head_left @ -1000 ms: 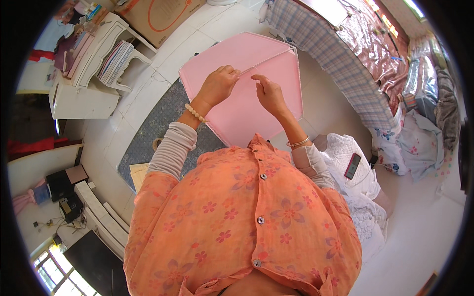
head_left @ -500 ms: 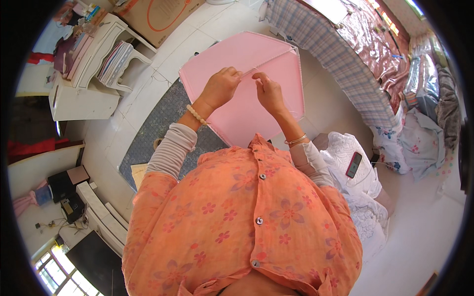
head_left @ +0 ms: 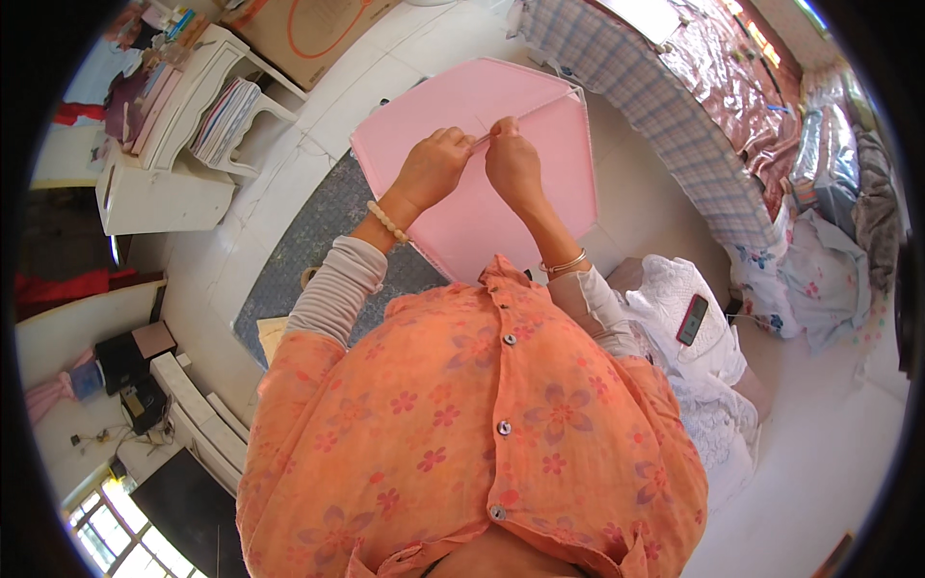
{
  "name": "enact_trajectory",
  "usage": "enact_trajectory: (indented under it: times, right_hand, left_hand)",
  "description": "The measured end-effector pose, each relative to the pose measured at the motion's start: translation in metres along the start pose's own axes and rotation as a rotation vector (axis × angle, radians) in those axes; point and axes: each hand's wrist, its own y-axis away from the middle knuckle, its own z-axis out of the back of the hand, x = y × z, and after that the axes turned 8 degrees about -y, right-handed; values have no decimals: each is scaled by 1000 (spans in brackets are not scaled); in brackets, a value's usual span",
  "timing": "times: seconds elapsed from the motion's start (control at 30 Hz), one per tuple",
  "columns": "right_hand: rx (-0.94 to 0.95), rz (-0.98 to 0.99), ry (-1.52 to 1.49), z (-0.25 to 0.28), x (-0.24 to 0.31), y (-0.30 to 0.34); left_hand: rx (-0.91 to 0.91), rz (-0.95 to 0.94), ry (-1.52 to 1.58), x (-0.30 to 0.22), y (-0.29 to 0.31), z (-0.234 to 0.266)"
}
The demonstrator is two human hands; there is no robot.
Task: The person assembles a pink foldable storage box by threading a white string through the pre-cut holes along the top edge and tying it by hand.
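A large pink panel (head_left: 549, 193) with several straight sides and a white trimmed edge is in front of me. Over it, a thin pale strip (head_left: 547, 104) runs from the panel's far right corner toward my fingers. My left hand (head_left: 436, 171), with a beaded bracelet at the wrist, is closed, its fingertips pinching the strip. Close beside it on the right, my right hand (head_left: 514, 166) is closed too, thumb and fingers pressed together on the strip. The strip's end is hidden by my fingers.
Beneath the panel is a dark grey mottled surface (head_left: 299, 241) with a tape roll (head_left: 308, 277) on it. At right are a bed with a plaid cover (head_left: 665, 120) and a phone (head_left: 692, 320) on white lace cloth. A white cabinet (head_left: 159, 197) stands at left.
My right hand has turned and moved slightly left, closer to my left hand, and its fingers have closed. My left hand has barely moved.
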Motion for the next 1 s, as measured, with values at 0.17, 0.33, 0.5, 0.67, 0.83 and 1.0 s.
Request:
enact_trajectory:
  times: [0.17,0.33,0.5,0.67,0.83,1.0]
  right_hand:
    - [219,-20,454,56,26,-27]
    - [396,277,480,58,21,-46]
    - [611,244,288,31,-8,-64]
    - [320,163,-291,30,17,-71]
    - [208,-213,-780,72,14,-76]
    - [-84,-46,-706,322,-82,-58]
  left_hand:
    - [42,8,-15,-3,5,4]
    - [13,1,-2,-6,6,1]
    - [22,2,-7,-8,10,2]
    - [45,-2,-13,-9,11,3]
    - [30,-14,-7,-3,9,4]
    - [16,-4,-2,4,9,4]
